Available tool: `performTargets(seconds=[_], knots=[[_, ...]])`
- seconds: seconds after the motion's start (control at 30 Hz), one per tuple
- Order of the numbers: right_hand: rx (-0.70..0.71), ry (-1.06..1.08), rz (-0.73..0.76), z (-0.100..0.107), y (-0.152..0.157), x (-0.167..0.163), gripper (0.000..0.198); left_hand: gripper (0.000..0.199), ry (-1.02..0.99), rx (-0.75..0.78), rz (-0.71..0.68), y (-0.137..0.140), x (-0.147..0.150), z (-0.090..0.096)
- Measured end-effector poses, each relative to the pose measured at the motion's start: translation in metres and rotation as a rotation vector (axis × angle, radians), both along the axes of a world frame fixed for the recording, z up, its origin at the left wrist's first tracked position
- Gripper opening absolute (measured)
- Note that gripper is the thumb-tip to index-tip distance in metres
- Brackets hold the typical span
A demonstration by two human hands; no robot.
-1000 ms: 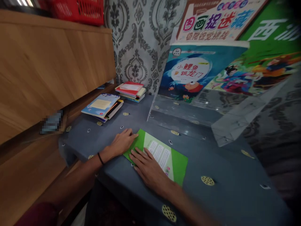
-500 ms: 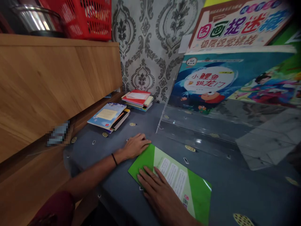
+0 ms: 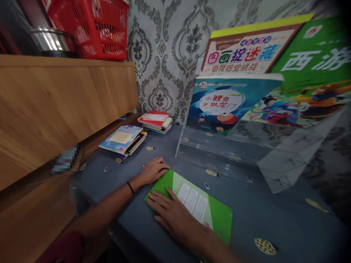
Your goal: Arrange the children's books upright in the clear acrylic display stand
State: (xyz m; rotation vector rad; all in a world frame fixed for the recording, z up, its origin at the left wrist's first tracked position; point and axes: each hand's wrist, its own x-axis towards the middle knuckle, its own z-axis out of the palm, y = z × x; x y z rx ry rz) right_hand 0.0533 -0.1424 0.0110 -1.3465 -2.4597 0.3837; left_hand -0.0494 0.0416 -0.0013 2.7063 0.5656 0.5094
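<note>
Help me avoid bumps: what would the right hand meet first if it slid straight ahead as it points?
Probably the left wrist, near the black band, though depth is unclear.

Counted on my remote feed: one left hand (image 3: 153, 171) at 7 o'clock, one right hand (image 3: 170, 213) and one green book (image 3: 221, 219) at 6; two book stacks (image 3: 120, 139) at 9 (volumes I can't resolve); one clear stand (image 3: 276, 164) at 3, three front covers (image 3: 216, 106) showing; one red basket (image 3: 91, 30), one metal bowl (image 3: 52, 41) at 10.

There is a thin black wristband (image 3: 130, 187) and a seemingly maroon sleeve (image 3: 65, 247).
</note>
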Motion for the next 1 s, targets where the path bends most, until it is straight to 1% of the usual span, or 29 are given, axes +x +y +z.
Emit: performTargets(seconds=[0.07, 0.13, 0.2, 0.27, 0.4, 0.5, 0.63, 0.73, 0.83, 1.0], knots=[[-0.047, -0.012, -0.044, 0.004, 0.007, 0.004, 0.050, 0.025, -0.008, -0.017, 0.001, 0.000, 0.000, -0.001], [-0.050, -0.048, -0.114, 0.003, 0.012, 0.012, 0.050, 0.025, -0.015, -0.030, -0.006, 0.000, 0.000, -0.001], [-0.009, -0.066, -0.188, -0.004, 0.015, 0.023, 0.050, 0.024, -0.018, -0.031, -0.010, 0.001, 0.001, -0.001], [0.042, -0.077, -0.245, -0.015, 0.014, 0.037, 0.051, 0.023, -0.013, -0.016, -0.004, 0.001, 0.001, -0.001], [0.125, -0.107, -0.384, -0.038, -0.003, 0.067, 0.054, 0.021, 0.001, 0.018, -0.010, 0.002, -0.001, 0.000], [0.157, -0.118, -0.510, -0.045, -0.027, 0.086, 0.055, 0.020, 0.002, 0.036, -0.013, 0.001, -0.004, -0.001], [0.093, -0.144, -0.661, -0.038, -0.062, 0.100, 0.057, 0.022, -0.012, 0.076, -0.013, 0.002, -0.005, -0.005], [0.051, -0.122, -0.744, -0.030, -0.081, 0.103, 0.058, 0.024, -0.024, 0.105, -0.028, 0.002, -0.005, -0.008], [0.057, -0.095, -0.814, -0.026, -0.089, 0.100, 0.054, 0.027, 0.010, 0.151, -0.031, 0.000, -0.006, -0.004], [0.073, -0.073, -0.845, -0.023, -0.092, 0.095, 0.051, 0.030, 0.107, 0.276, -0.010, -0.011, -0.005, 0.011]])
